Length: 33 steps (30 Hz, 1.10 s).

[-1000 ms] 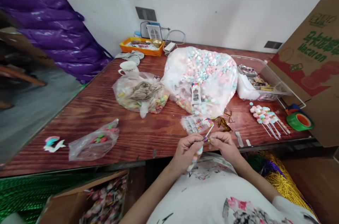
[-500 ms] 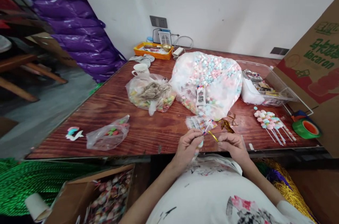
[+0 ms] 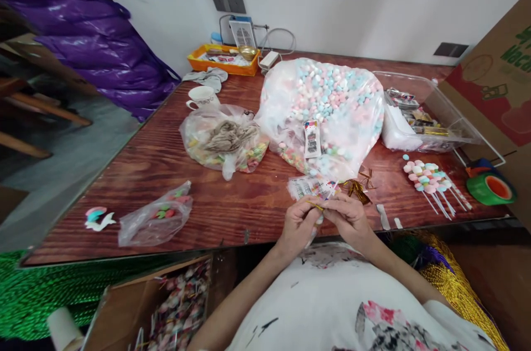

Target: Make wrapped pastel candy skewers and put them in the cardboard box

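My left hand [image 3: 297, 225] is closed around the gathered neck of a small clear bag with a marshmallow lollipop [image 3: 319, 220] in it, its white stick pointing away from me. A gold twist tie [image 3: 314, 205] lies across that neck. The fingertips of my right hand [image 3: 346, 217] pinch at the tie, touching the left fingers; its far end is hidden. Just beyond the hands are a printed clear packet [image 3: 301, 188] and a bunch of gold twist ties [image 3: 355, 189]. Several marshmallow lollipops [image 3: 429, 179] lie to the right.
A big bag of pastel marshmallows [image 3: 327, 102] stands behind, with a bag of candies [image 3: 199, 146] and a cup [image 3: 203, 97] to its left. At right are a clear bin [image 3: 448, 138] and green tape [image 3: 483, 189]. An open carton of lollipops [image 3: 178, 307] sits below the table edge.
My right hand has moved left to meet my left hand, bringing the gold twist tie from beside the bag's neck onto it. The view has tilted down slightly.
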Motion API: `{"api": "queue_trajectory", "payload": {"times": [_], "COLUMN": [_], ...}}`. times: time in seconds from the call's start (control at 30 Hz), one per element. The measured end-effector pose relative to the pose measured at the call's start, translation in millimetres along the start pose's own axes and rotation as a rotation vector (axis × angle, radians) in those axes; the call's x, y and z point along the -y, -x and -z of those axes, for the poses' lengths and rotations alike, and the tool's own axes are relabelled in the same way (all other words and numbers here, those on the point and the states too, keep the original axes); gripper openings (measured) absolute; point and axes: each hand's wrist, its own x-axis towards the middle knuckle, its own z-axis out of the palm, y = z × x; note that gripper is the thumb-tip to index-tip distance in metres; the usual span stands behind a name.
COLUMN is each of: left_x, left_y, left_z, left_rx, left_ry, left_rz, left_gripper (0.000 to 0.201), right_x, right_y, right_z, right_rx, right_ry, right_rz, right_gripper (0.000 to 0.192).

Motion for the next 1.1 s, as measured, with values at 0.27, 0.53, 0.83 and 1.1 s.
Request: {"api": "queue_trajectory", "payload": {"times": [0.27,0.53,0.83,1.1], "left_x": [11,15,23,23], "left_y": [-15,-22,-20,-20], "left_z": [13.4,18.8,20.8,22.0], "left_rx": [0.001,-0.003,-0.057,-0.041], "left_ry": [-0.005,0.047,0.169,0.056], "left_rz": [-0.011,-0.013,0.105,-0.001], "left_gripper": [0.017,0.013,0.021,0.025], "right_x": [-17,-29,-31,-31], "right_y": [-12,-16,-12,3], "right_z": [-6,-11,-23,-27], "right_rx": [-0.011,0.009,-0.064,-0.247], "right_ry": [0.019,0.045,0.019,-0.137], "right_rz": [-0.098,-0.111,-0.123,-0.305], "right_gripper": [0.021,0.023,0.017,0.009]}}
